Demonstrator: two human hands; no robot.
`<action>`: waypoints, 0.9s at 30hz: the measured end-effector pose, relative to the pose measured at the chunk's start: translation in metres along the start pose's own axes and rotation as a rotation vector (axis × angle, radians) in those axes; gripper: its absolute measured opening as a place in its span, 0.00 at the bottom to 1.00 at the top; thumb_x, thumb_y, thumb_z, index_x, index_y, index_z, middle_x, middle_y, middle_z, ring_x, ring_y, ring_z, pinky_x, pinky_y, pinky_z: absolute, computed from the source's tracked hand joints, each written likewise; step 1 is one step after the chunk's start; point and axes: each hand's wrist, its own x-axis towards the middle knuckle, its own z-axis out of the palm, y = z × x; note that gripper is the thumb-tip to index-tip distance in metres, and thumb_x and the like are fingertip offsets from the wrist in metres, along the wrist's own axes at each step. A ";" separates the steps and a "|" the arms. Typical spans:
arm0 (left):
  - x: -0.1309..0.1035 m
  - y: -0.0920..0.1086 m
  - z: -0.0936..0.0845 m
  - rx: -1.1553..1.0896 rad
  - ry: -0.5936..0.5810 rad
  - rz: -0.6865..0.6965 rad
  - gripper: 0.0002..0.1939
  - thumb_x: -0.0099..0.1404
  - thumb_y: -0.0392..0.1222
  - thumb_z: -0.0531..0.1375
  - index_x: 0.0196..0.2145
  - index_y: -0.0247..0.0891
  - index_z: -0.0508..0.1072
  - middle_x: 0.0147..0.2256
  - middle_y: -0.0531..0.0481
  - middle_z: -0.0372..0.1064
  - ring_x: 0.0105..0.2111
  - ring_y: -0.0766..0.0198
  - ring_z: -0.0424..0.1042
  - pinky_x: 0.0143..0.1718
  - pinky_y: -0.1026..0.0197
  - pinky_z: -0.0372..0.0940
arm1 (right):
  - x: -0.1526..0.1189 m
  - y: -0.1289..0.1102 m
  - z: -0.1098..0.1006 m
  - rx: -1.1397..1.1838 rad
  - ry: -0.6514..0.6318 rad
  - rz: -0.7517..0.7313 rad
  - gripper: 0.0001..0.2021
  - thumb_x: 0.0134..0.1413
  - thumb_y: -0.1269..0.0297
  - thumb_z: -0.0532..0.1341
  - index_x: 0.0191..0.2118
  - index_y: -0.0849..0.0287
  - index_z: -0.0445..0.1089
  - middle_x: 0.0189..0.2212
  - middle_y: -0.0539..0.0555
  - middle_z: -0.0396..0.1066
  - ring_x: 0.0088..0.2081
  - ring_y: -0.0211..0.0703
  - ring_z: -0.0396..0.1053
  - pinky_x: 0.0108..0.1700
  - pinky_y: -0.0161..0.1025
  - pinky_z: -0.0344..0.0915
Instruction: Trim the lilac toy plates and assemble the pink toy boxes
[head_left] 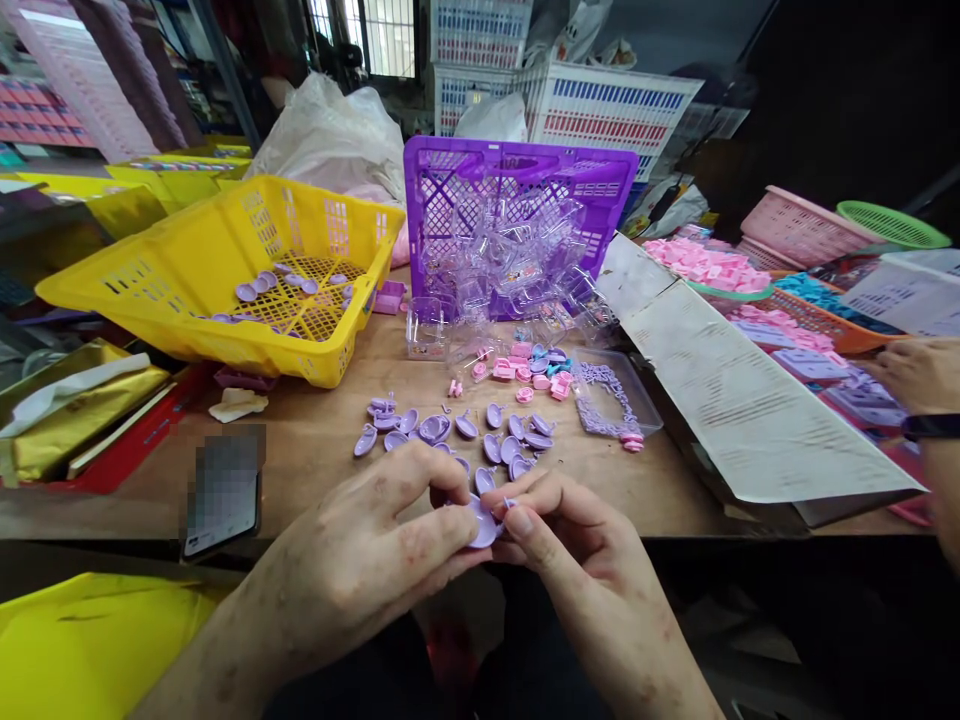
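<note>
Over the table's front edge, my left hand point(375, 545) pinches a purple oval plastic piece point(484, 527) shaped like a shallow dish. My right hand point(581, 560) meets it from the other side, thumb and fingertips closed on a tiny purple plastic part point(511, 504) at the dish's edge. Whether the two parts are joined is hidden by my fingers. Just beyond my hands lie several similar purple dishes point(433, 429), many with a small stem. A clear shallow tray point(646, 422) to the right holds small purple parts point(624, 408).
A yellow basket point(337, 368) with purple dishes stands left, a phone point(225, 495) in front of it. Clear plastic boxes point(510, 265) spill from a tipped purple crate point(521, 150). Pink and blue pieces point(525, 372) lie mid-table. Beyond a cardboard divider point(720, 390), another person's hand point(919, 372) shows.
</note>
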 end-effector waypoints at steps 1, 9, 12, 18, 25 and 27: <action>0.000 0.000 0.000 -0.003 0.000 -0.007 0.04 0.81 0.37 0.62 0.51 0.40 0.75 0.47 0.49 0.72 0.46 0.66 0.76 0.50 0.67 0.73 | 0.000 0.000 0.000 -0.013 0.009 -0.016 0.10 0.70 0.52 0.73 0.38 0.51 0.83 0.42 0.52 0.79 0.42 0.42 0.78 0.45 0.35 0.77; -0.003 0.003 0.006 -0.223 0.031 -0.268 0.07 0.80 0.35 0.63 0.49 0.47 0.77 0.42 0.54 0.76 0.41 0.69 0.80 0.42 0.73 0.74 | -0.002 0.008 0.008 -0.087 0.098 -0.110 0.13 0.67 0.53 0.74 0.33 0.53 0.82 0.40 0.55 0.77 0.41 0.44 0.76 0.47 0.40 0.77; -0.001 0.002 0.008 -0.130 0.026 -0.140 0.06 0.79 0.35 0.63 0.50 0.45 0.76 0.44 0.52 0.77 0.42 0.67 0.80 0.43 0.70 0.75 | -0.003 0.017 0.010 -0.009 0.103 -0.067 0.13 0.66 0.52 0.75 0.33 0.53 0.83 0.40 0.56 0.77 0.42 0.46 0.78 0.43 0.39 0.80; 0.004 -0.022 0.015 0.034 0.062 -0.017 0.06 0.79 0.33 0.61 0.50 0.39 0.76 0.48 0.45 0.76 0.47 0.61 0.79 0.52 0.61 0.76 | 0.004 0.015 -0.020 -0.040 0.053 -0.005 0.18 0.70 0.44 0.70 0.54 0.49 0.83 0.53 0.59 0.80 0.48 0.52 0.84 0.50 0.47 0.84; -0.010 -0.104 0.044 0.128 0.052 0.032 0.12 0.77 0.32 0.58 0.51 0.41 0.79 0.47 0.44 0.78 0.44 0.60 0.83 0.47 0.62 0.79 | 0.077 -0.006 -0.157 -0.773 0.487 -0.078 0.28 0.70 0.38 0.60 0.56 0.58 0.77 0.47 0.63 0.82 0.47 0.54 0.83 0.50 0.48 0.82; -0.009 -0.111 0.057 0.144 0.050 0.035 0.12 0.76 0.32 0.58 0.50 0.41 0.79 0.47 0.44 0.79 0.43 0.59 0.84 0.45 0.60 0.80 | 0.107 -0.009 -0.186 -0.890 0.481 -0.021 0.21 0.65 0.44 0.64 0.49 0.57 0.80 0.43 0.62 0.83 0.46 0.55 0.83 0.51 0.48 0.80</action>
